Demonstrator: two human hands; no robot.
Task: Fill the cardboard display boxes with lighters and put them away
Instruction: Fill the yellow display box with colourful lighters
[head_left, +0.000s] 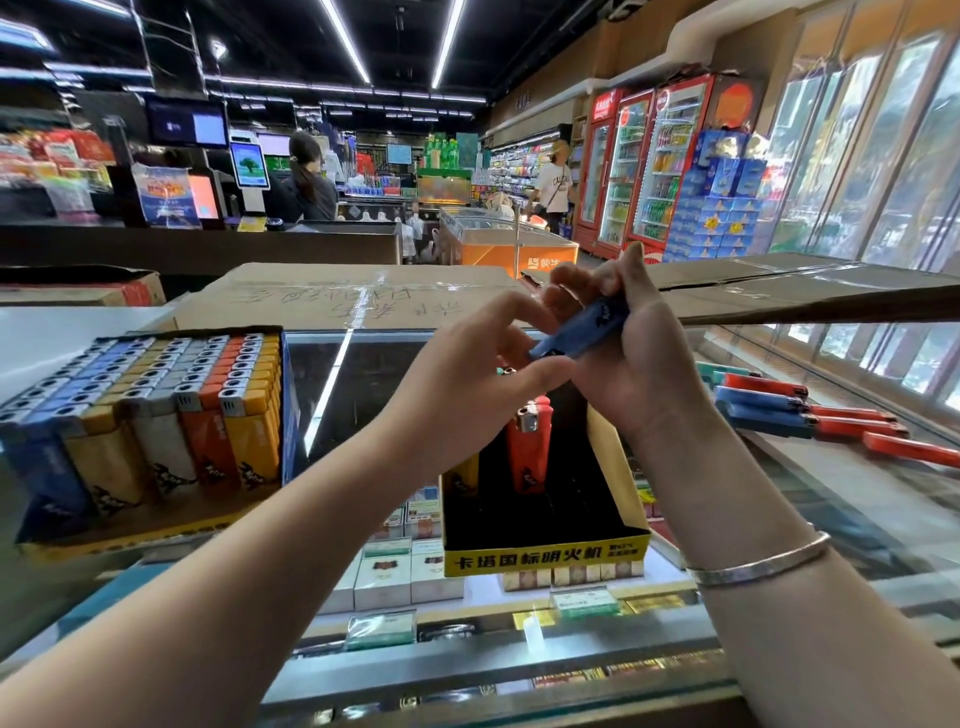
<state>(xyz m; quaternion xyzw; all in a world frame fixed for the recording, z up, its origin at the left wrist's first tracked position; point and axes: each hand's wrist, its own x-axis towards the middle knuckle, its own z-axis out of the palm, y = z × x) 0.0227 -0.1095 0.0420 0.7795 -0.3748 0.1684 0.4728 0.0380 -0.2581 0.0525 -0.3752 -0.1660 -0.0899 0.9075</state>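
— Head view: where the hands?
— Raised together above the glass counter. Right hand wrapped round a blue lighter, fingers curled over its body. Left hand pinching the lighter's lower end, fingertips bent.
— And the boxes?
— Directly below, yellow display box, nearly bare inside: one red lighter upright, another partly hidden beside it. Left, a full box, rows packed tight. Right, loose lighters lying flat on the counter.
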